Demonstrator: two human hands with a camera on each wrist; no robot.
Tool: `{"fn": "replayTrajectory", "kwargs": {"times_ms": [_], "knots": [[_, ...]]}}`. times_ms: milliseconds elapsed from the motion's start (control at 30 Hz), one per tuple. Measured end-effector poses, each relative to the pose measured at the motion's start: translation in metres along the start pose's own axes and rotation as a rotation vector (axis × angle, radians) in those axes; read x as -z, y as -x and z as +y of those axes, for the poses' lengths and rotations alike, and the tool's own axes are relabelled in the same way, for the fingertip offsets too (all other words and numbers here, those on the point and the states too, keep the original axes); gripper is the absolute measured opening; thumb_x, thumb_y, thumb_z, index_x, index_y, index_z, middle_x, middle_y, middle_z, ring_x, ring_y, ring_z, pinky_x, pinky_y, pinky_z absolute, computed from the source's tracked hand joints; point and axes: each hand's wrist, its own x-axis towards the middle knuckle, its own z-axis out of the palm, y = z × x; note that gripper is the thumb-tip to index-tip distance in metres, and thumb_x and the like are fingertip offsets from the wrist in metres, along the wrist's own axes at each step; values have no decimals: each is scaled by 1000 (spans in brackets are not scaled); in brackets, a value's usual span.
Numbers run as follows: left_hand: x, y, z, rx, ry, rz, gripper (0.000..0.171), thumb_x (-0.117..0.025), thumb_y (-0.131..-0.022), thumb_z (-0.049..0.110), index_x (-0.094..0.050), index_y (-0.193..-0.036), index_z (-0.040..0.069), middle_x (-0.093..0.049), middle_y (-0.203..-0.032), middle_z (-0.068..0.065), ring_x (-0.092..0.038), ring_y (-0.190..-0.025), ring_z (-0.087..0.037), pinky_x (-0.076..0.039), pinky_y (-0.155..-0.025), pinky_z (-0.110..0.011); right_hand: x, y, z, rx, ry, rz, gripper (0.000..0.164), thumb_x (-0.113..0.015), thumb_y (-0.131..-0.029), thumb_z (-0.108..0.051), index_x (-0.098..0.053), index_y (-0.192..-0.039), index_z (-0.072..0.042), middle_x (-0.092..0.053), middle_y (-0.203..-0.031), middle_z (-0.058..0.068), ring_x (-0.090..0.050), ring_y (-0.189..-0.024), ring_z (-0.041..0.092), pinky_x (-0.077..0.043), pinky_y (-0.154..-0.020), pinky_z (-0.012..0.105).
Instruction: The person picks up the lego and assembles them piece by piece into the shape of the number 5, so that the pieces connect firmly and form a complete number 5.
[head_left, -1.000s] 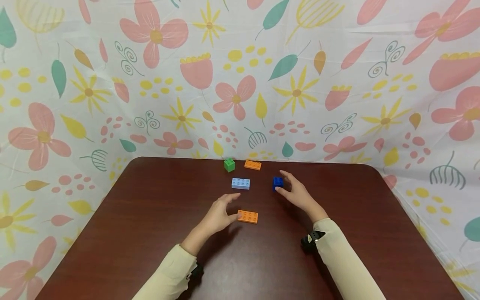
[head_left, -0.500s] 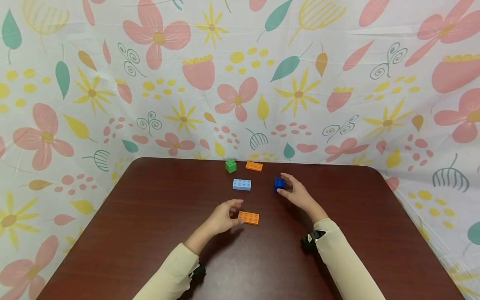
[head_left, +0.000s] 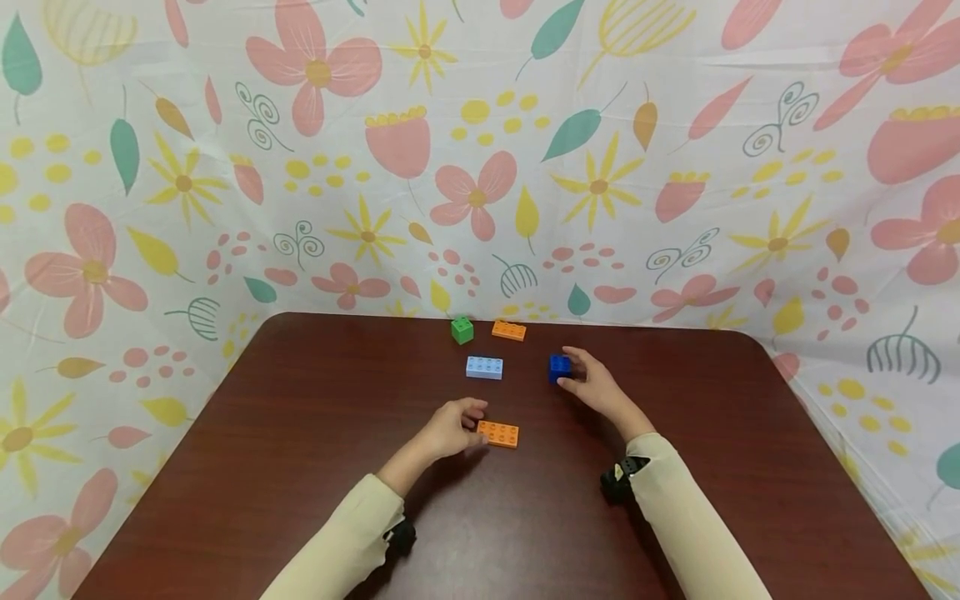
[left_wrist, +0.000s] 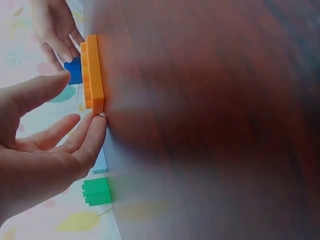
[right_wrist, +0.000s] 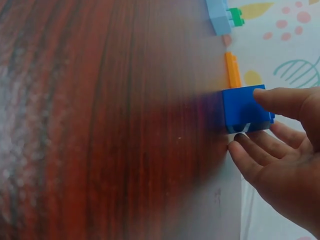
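Observation:
In the head view, my left hand [head_left: 448,429] is at the left end of an orange brick [head_left: 501,434] lying flat on the table. Its thumb and fingers are spread apart; the left wrist view has fingertips [left_wrist: 100,120] close by the orange brick's end, contact unclear. My right hand [head_left: 597,390] pinches a small dark blue brick [head_left: 558,367] on the table. In the right wrist view its thumb lies against one face of the blue brick [right_wrist: 246,107], and its fingers are at the opposite side.
A light blue brick [head_left: 484,367] lies between the hands, farther back. Near the table's far edge are a green brick [head_left: 462,330] and a second orange brick [head_left: 509,331]. Behind the dark wooden table [head_left: 300,467] hangs a flower-patterned cloth [head_left: 480,167].
My left hand has lowered toward the near orange brick, its fingers drawing in by the brick's left end. My right hand has stayed at the blue brick, and the bricks lie as before.

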Motion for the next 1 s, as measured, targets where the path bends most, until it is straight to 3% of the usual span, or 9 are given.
{"fn": "replayTrajectory", "kwargs": {"times_ms": [400, 1000], "knots": [[-4, -7, -10, 91, 52, -3, 46, -75, -78, -6, -61, -122, -4, -59, -105, -13, -57, -92, -24, -51, -76, -30, 1, 3, 1, -23, 15, 60, 39, -59, -93, 2, -46, -130, 7, -52, -125, 33, -52, -115, 46, -45, -93, 54], [-3, -13, -15, 138, 63, 15, 34, -76, -75, -7, -70, -107, 2, -56, -97, -7, -52, -82, -17, -48, -58, -23, 0, 4, -3, -33, -23, 84, 35, -62, -92, -1, -50, -125, 3, -54, -123, 29, -53, -115, 43, -46, -93, 53]]}}
